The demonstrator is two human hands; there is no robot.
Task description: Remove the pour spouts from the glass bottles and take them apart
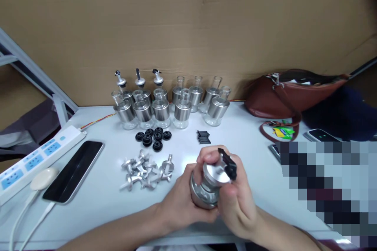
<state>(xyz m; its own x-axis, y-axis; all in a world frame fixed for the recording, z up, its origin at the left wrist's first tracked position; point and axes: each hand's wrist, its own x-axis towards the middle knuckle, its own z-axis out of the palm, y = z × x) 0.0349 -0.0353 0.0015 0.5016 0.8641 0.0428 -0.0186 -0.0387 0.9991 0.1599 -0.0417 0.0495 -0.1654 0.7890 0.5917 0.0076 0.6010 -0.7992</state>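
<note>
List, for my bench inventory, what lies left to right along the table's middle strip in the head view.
Power strip → black phone → metal pourer spouts → bottle held in both hands.

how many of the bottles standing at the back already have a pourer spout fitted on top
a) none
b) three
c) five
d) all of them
b) Three: only the back-left bottles carry a silver pourer spout with a black tip, while the other bottles in the group show bare open glass necks. One more bottle sits between the left hand and right hand, away from the row.
</note>
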